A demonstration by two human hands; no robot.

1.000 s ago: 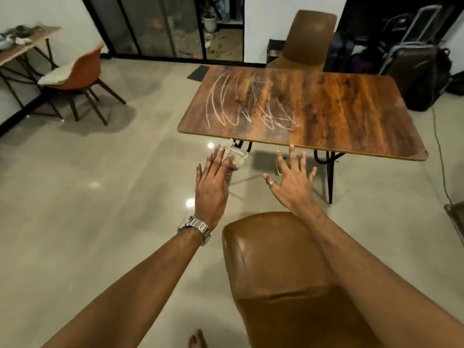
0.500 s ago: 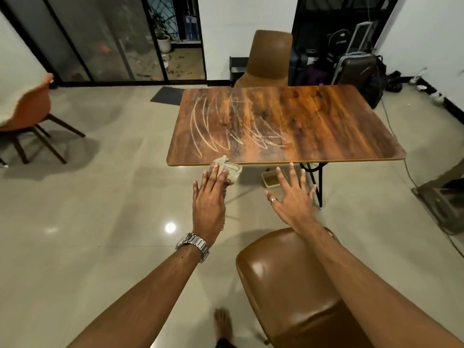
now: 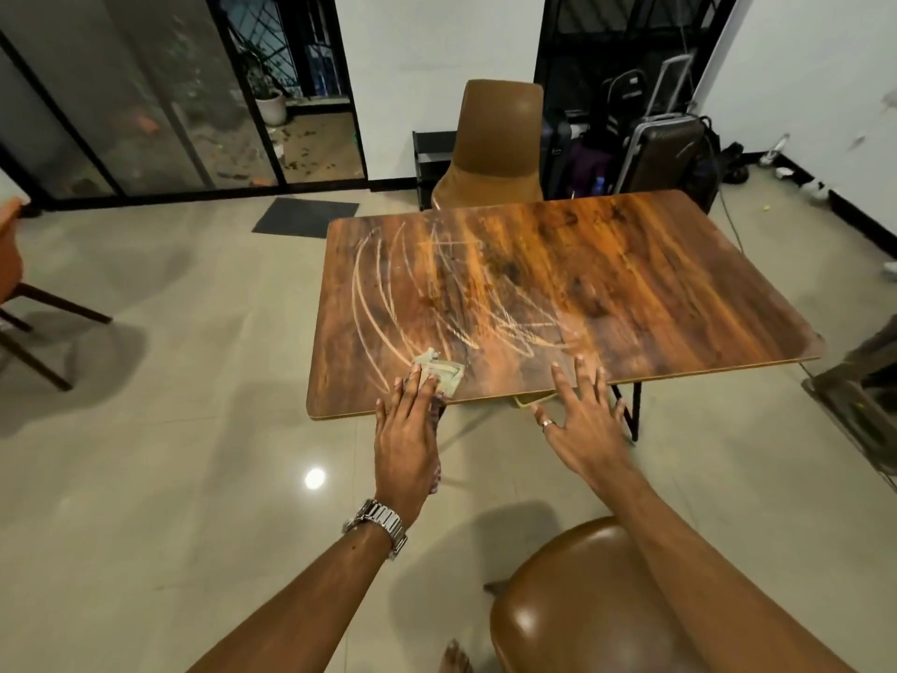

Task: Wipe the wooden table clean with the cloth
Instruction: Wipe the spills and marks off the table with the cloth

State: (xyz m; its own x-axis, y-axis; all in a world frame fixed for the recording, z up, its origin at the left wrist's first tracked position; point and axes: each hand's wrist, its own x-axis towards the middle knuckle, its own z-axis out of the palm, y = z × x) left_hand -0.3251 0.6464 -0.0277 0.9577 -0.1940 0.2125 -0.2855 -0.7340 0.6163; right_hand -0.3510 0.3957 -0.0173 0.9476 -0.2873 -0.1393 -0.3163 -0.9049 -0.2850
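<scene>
A wooden table stands ahead of me, its left half covered with pale chalky scribbles. My left hand reaches over the near edge, fingers flat on a folded greenish cloth that shows past my fingertips at the scribbles' lower end. My right hand hovers with fingers spread at the near edge, holding nothing; whether it touches the wood is unclear. A silver watch is on my left wrist.
A brown leather chair is right below me, under my right arm. Another brown chair stands behind the table. Suitcases line the back wall. An orange chair sits at far left. A small tray lies under the table.
I have stepped closer to the table. My left hand with the cloth has come up over the near edge onto the top, and my right hand has reached the edge.
</scene>
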